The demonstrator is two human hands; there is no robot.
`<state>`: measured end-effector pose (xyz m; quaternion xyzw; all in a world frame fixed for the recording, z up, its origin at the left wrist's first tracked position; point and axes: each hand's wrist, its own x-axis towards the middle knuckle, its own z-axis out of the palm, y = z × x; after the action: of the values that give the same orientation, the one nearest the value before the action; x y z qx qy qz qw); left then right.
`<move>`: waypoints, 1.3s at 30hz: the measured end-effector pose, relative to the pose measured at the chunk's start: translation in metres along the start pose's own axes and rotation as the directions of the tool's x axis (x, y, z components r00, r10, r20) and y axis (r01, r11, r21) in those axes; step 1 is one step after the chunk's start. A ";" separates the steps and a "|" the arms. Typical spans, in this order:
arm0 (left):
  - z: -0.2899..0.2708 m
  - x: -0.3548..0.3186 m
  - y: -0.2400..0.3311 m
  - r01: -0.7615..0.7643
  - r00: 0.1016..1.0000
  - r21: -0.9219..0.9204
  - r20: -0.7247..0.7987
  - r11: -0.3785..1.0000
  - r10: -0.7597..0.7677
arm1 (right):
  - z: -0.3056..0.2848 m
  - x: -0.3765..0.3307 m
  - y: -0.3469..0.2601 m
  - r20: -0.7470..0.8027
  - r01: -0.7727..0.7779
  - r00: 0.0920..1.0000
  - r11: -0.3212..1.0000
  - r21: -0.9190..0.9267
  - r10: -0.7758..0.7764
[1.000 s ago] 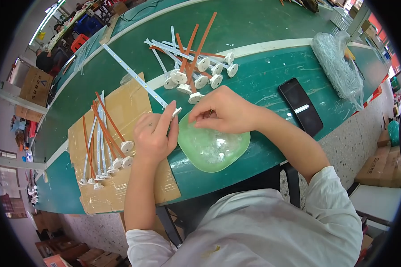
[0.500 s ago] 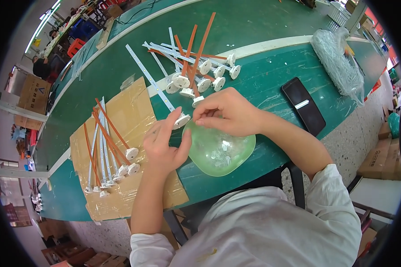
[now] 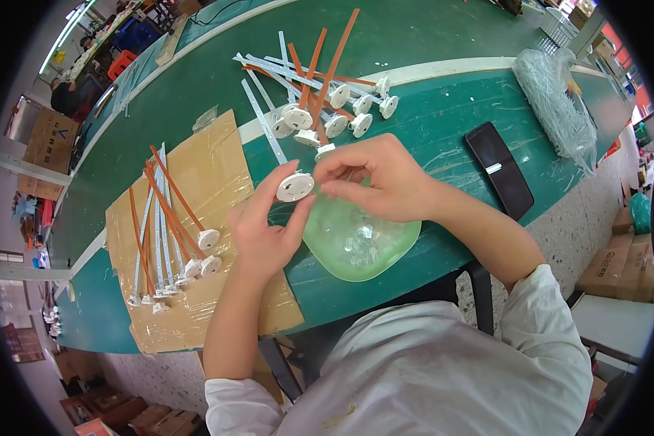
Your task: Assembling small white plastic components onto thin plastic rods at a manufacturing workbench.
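While your left hand [image 3: 258,229] clamps the white disc [image 3: 295,187] finger-to-thumb, your right hand [image 3: 385,178] hovers just beside, fingertips bunched together, above the green bowl [image 3: 367,265]!

I spot black phone [image 3: 499,171]; right of phone, clear plastic bag [image 3: 556,109]; beyond phone, white basket [image 3: 556,27]; far left of phone, red seat [image 3: 122,65].

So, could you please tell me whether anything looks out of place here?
Two minor things: the farther pile of strips lies criss-crossed, unlike the more aligned bunch on the cardboard, and the white shirt has a small yellowish-brown stain. Nothing looks plainly broken.
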<state>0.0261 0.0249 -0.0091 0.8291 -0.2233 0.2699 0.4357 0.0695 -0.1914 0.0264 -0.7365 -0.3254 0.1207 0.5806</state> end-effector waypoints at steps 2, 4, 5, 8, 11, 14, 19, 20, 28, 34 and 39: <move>0.001 0.002 -0.002 -0.014 1.000 0.019 -0.021 1.000 0.014 | -0.001 0.000 0.000 -0.035 0.013 0.999 1.000 -0.010 -0.013; 0.002 0.002 -0.002 -0.031 0.999 0.036 -0.040 0.999 0.033 | -0.001 0.000 0.004 -0.080 0.098 0.990 0.977 -0.191 -0.115; 0.001 0.001 -0.001 -0.027 0.998 0.077 -0.049 0.997 0.031 | -0.002 0.000 0.006 -0.083 0.101 0.989 0.976 -0.192 -0.119; 0.001 0.001 -0.001 -0.024 0.997 0.134 -0.067 0.991 0.034 | -0.005 -0.001 0.008 -0.040 0.161 0.982 0.923 -0.350 -0.187; 0.001 0.002 -0.001 -0.031 0.996 0.157 -0.082 0.987 0.044 | -0.004 -0.003 0.004 -0.046 0.163 0.982 0.946 -0.282 -0.183; 0.001 0.004 -0.002 -0.048 0.994 0.178 -0.084 0.983 0.064 | 0.000 -0.004 0.000 -0.111 0.035 0.993 0.998 -0.047 -0.040; -0.001 0.006 -0.005 -0.055 0.994 0.193 -0.080 0.980 0.072 | 0.001 -0.003 0.002 -0.131 -0.015 0.991 1.000 0.021 0.018; -0.001 0.005 -0.004 -0.053 0.995 0.208 -0.075 0.977 0.070 | 0.001 -0.003 0.002 -0.130 -0.015 0.991 1.000 0.022 0.018; -0.004 0.008 -0.006 -0.079 0.992 0.273 -0.070 0.959 0.102 | 0.000 -0.003 0.004 -0.167 -0.040 0.985 0.999 0.011 0.041; 0.000 0.001 -0.006 0.026 0.998 0.043 -0.055 0.999 -0.024 | 0.005 -0.004 0.008 -0.128 -0.034 0.990 0.987 0.158 0.055; -0.005 0.004 0.004 -0.053 0.998 0.022 0.019 0.998 0.053 | 0.005 -0.005 0.001 -0.044 -0.184 0.977 0.930 0.318 0.208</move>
<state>0.0253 0.0267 -0.0020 0.8301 -0.2461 0.2762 0.4172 0.0635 -0.1904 0.0232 -0.6682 -0.2044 0.1995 0.6869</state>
